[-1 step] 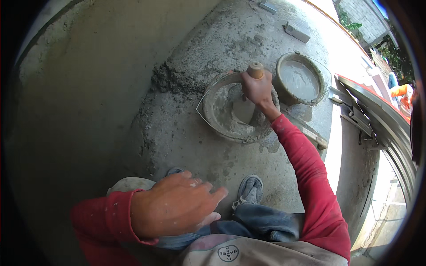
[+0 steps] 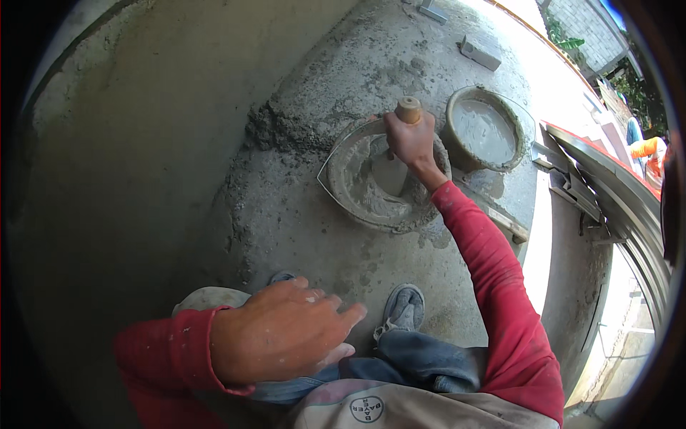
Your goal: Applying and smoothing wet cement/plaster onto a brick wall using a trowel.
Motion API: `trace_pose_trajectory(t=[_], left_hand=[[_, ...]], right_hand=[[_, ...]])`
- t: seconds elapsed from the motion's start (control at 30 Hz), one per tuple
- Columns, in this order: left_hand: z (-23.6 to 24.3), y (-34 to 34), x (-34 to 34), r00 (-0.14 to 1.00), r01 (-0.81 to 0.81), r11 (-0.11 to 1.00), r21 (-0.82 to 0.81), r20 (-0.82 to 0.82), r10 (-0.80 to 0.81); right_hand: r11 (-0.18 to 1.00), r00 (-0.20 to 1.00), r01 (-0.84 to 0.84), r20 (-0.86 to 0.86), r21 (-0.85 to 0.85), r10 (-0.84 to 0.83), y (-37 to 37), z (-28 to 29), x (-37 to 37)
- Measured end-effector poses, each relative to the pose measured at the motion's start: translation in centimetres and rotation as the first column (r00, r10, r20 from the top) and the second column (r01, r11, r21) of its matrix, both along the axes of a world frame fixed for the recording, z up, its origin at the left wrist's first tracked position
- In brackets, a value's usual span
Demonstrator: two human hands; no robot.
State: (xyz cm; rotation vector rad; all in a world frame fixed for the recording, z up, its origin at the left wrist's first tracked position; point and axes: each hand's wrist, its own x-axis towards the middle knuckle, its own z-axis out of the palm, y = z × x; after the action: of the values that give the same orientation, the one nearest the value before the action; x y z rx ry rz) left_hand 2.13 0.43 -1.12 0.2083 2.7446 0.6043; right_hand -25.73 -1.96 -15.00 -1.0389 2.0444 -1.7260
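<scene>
My right hand point(image 2: 412, 141) is wrapped round the wooden handle of a trowel point(image 2: 389, 174), whose blade dips into wet grey mortar. The mortar fills part of a round bucket point(image 2: 357, 212) with a crusted rim, and its wire handle hangs out on the left. My left hand point(image 2: 286, 332) hovers over my lap, back upward, with loosely bent fingers and the thumb apart. Nothing shows in it, though its palm is hidden. Just right of the mortar bucket stands a second bucket point(image 2: 463, 154) with murky grey water in it.
A bare wall point(image 2: 143, 179) rises on the left, with rough broken concrete point(image 2: 268, 132) at its foot. A grey block point(image 2: 480, 53) lies farther off. Metal channels point(image 2: 572, 189) and curved sheeting point(image 2: 629, 200) stand at the right. A person in orange point(image 2: 647, 149) is at the far right.
My right hand has shifted slightly left with the trowel, and the blade has slid a little through the mortar. My left hand has stayed in place.
</scene>
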Motion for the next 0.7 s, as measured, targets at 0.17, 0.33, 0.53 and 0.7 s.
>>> trace_pose_trajectory(t=[0.17,0.33,0.53,0.7], left_hand=[[0.1,0.2,0.0,0.999,0.001,1.000,0.016,0.055,-0.002],[0.2,-0.4,-0.4,0.993,-0.031,0.999,0.015,0.117,0.029],[0.7,0.1,-0.2,0.985,-0.027,0.999,0.034,0.170,0.021],[0.7,-0.3,0.0,0.983,-0.044,0.999,0.028,0.181,0.039]], right_hand=[[0.953,0.992,-0.123,0.006,-0.278,0.130,-1.8,-0.2,-2.2],[0.936,0.964,-0.246,-0.161,-0.250,0.210,-1.2,-0.3,-2.9],[0.993,1.000,-0.016,-0.011,-0.120,0.015,-0.2,-5.4,-3.8],[0.960,0.956,-0.118,0.232,-0.254,0.179,3.9,1.9,-4.7]])
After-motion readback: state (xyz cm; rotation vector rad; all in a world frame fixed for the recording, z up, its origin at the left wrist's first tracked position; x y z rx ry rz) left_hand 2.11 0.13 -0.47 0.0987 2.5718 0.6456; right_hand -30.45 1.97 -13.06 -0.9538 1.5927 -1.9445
